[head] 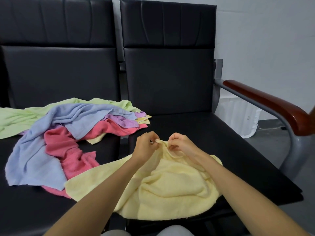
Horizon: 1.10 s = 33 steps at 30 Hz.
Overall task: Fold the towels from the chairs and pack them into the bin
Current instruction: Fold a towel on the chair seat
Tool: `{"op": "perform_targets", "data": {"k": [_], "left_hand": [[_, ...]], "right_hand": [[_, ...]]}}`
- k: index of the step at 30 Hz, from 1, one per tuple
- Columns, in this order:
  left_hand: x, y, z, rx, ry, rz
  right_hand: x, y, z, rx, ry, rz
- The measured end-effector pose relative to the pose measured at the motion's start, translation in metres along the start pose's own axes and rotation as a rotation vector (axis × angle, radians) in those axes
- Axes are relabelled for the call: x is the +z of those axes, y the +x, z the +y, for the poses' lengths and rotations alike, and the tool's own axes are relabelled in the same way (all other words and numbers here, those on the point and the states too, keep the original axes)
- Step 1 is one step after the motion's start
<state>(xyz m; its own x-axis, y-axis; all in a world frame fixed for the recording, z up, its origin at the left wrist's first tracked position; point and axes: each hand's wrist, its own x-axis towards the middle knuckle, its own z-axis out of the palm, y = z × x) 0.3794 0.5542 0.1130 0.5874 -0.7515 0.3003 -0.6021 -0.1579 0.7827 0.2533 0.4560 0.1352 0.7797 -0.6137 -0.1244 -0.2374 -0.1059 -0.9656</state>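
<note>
On the right seat, left hand (146,145) and right hand (179,143) pinch the yellow towel's (170,188) edge; next, spread it flat to fold.

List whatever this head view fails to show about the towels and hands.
Head view only:
The purple towel: mostly buried under the blue towel.
The green towel: cut off by the left edge.
Fingertips of the left hand and right hand: hidden by curled fingers and yellow towel.
The white object: partly behind the chair; unidentifiable.
</note>
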Motion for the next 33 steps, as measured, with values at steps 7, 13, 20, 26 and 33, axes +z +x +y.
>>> {"op": "perform_targets", "data": {"k": [7, 13, 20, 26, 33], "left_hand": [[-0.014, 0.002, 0.021, -0.058, -0.308, 0.065], [-0.048, 0.018, 0.039, -0.067, -0.478, 0.256], [-0.107, 0.039, 0.063, -0.010, -0.296, 0.462], [-0.143, 0.043, 0.089, -0.011, -0.203, 0.557], [-0.176, 0.036, 0.098, -0.084, -0.314, 0.642]], "right_hand": [[0.007, -0.015, -0.003, -0.124, -0.788, 0.152], [-0.011, -0.017, -0.031, -0.045, -0.455, 0.189], [-0.057, -0.046, -0.087, -0.110, -0.354, 0.041], [-0.074, -0.051, -0.114, -0.350, -0.758, 0.342], [-0.077, -0.063, -0.115, -0.480, -1.168, 0.449]]}}
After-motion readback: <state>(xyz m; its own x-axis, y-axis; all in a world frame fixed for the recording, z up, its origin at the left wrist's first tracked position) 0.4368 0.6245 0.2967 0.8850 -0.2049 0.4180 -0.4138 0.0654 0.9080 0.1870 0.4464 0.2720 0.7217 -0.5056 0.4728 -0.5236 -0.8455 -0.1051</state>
